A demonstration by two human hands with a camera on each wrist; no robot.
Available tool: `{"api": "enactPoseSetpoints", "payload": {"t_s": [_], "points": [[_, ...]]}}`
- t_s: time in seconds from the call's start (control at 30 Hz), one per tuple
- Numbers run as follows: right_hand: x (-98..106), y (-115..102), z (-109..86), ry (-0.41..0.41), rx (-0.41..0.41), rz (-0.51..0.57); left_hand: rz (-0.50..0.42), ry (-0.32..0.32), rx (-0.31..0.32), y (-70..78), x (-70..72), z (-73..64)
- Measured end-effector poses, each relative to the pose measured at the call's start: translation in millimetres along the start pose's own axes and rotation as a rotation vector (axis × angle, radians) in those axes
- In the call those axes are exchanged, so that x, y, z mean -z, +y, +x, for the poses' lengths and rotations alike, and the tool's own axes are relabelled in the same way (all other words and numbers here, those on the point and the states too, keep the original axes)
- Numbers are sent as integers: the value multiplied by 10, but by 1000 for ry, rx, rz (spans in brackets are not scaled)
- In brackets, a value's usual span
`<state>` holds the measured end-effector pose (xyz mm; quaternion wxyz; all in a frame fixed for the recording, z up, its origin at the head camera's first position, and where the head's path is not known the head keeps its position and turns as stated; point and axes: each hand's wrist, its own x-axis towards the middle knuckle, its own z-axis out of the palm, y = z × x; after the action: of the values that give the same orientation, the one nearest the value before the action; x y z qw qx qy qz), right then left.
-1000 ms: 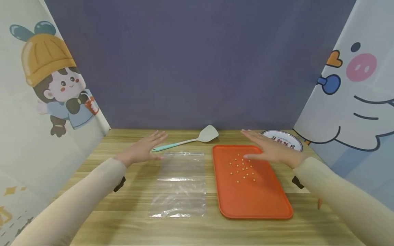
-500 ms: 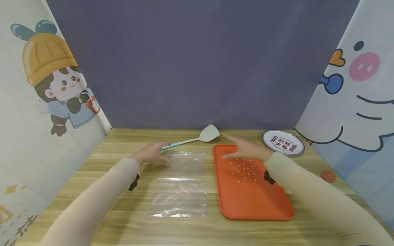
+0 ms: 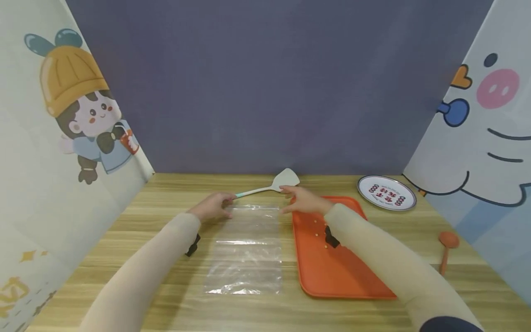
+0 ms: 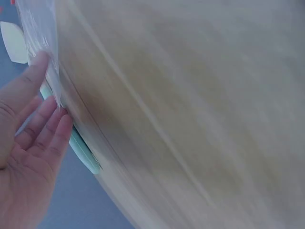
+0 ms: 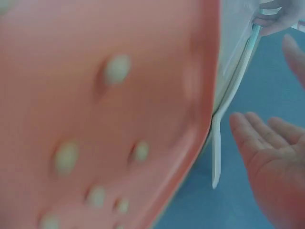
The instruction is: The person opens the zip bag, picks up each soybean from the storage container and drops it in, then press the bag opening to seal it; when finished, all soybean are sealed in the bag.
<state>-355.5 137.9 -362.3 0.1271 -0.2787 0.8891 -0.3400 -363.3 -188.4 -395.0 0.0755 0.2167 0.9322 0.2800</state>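
A clear plastic zip bag (image 3: 249, 269) lies flat on the wooden table. My left hand (image 3: 212, 206) is at its far left corner. In the left wrist view the bag's corner (image 4: 43, 24) shows beside the thumb, with thumb and fingers apart; contact is hard to tell. My right hand (image 3: 306, 201) is over the far left corner of the orange tray (image 3: 332, 279), fingertips toward the bag's far right corner, fingers spread and holding nothing. Behind the bag lies a white spatula (image 3: 286, 179) with a mint handle, its end hidden by the left hand.
Several small pale round pellets (image 5: 117, 68) lie on the tray, partly hidden by the right arm in the head view. A white plate (image 3: 386, 192) with red lettering is at the back right. A reddish-brown spoon (image 3: 449, 240) lies near the right edge.
Both hands have moved inward and lower toward the bag's far corners, the right one travelling farther, leftward across the tray. The plate and spoon have come into full view.
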Motion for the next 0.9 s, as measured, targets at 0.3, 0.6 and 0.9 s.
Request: {"api": "enactPoseSetpoints", "payload": {"t_s": [0.3,0.6,0.9], "points": [[-276,-96,358,6,-157,77,32,20,9,-30,51,23],[-398,-240,419,27,-213,14,-116,72,105,-4,58,-44],[-295,-283,398,171,-236,55,-223,119,140,62,180,-93]]}}
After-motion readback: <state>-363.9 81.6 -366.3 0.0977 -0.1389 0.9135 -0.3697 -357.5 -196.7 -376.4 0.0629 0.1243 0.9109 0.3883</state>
